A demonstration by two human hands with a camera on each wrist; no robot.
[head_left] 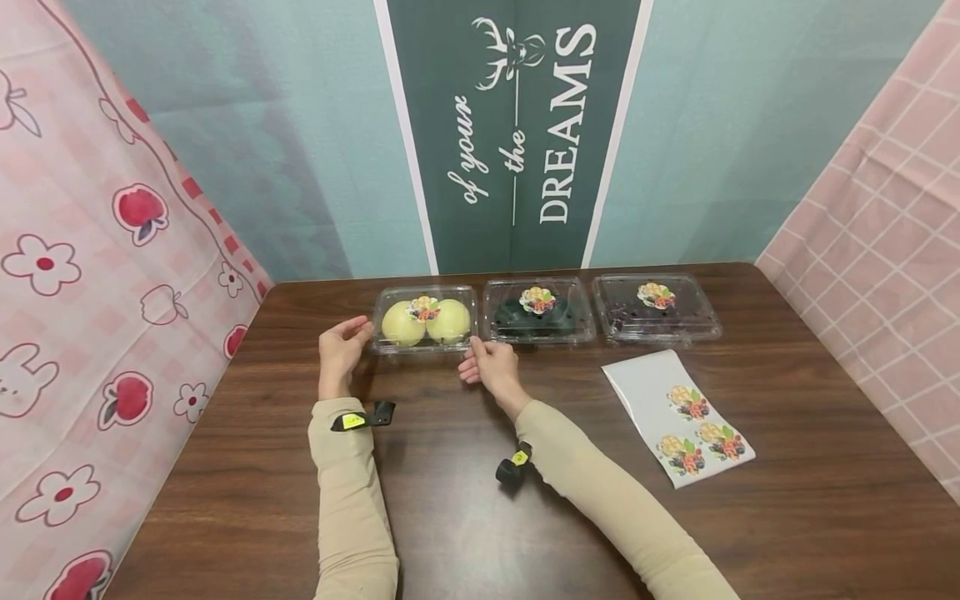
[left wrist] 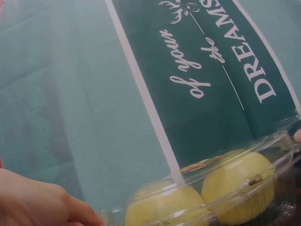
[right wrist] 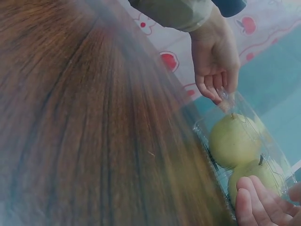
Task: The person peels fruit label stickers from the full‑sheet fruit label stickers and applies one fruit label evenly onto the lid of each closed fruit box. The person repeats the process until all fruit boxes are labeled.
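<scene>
A clear plastic clamshell box (head_left: pixel 420 349) with two pale yellow pears (head_left: pixel 403 325) stands at the back left of the table, lid down. A round fruit sticker (head_left: pixel 424 309) lies on its lid. My left hand (head_left: pixel 343 348) pinches the box's left end between thumb and fingers; in the right wrist view, the left fingertips (right wrist: pixel 225 96) are at its corner. At the front right corner, my right hand (head_left: pixel 491 367) holds the edge, thumb uppermost. Both pears (left wrist: pixel 240 188) show through the box wall in the left wrist view.
To the right stand two more lidded clear boxes, one with dark green contents (head_left: pixel 532 321) and one with dark purple contents (head_left: pixel 656 321), each with a fruit sticker. A white sticker sheet (head_left: pixel 645 383) with three stickers lies at the right. A curtain (head_left: pixel 337 167) hangs behind the table.
</scene>
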